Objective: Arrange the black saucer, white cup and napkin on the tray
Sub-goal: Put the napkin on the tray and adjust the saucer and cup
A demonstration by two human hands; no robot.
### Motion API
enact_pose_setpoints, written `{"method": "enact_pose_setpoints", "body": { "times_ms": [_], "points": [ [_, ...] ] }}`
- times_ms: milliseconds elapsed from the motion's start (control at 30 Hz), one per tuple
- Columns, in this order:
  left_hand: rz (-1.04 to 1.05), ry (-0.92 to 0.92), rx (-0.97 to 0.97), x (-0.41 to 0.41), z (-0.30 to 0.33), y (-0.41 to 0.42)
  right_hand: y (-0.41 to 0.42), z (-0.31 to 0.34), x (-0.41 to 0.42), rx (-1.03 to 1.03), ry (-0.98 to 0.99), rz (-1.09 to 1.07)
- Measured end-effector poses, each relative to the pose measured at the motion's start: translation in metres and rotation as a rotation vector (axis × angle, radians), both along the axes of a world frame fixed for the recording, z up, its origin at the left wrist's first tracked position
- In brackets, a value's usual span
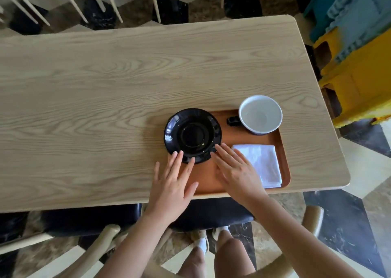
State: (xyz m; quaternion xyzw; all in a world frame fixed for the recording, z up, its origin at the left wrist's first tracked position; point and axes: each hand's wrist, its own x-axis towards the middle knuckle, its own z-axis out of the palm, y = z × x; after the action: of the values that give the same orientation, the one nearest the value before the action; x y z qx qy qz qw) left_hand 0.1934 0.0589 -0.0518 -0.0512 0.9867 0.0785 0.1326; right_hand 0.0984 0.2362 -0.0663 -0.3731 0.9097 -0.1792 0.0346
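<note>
A black saucer [192,135] sits on the left end of the brown tray [232,134], its left edge reaching over the tray's rim. The white cup [260,114], with a dark handle pointing left, stands upright and empty at the tray's far right corner. A folded white napkin [265,163] lies flat at the near right of the tray. My left hand [172,184] is flat with fingers spread, fingertips touching the saucer's near rim. My right hand [234,172] is also flat and spread, fingertips at the saucer's near right edge, palm over the tray and the napkin's left edge.
The tray rests near the front right of a long light wooden table [105,87]. A dark-seated chair [88,216] is tucked under the near edge. Yellow and blue crates [355,45] stand right of the table. Chair legs and a checkered floor lie beyond the far edge.
</note>
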Motion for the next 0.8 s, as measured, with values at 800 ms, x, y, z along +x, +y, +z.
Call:
{"method": "enact_pose_setpoints", "body": {
  "times_ms": [800],
  "points": [
    [-0.011, 0.064, 0.08, 0.033, 0.001, 0.005, 0.01, 0.012, 0.025, 0.033, 0.03, 0.083]
  ]
}}
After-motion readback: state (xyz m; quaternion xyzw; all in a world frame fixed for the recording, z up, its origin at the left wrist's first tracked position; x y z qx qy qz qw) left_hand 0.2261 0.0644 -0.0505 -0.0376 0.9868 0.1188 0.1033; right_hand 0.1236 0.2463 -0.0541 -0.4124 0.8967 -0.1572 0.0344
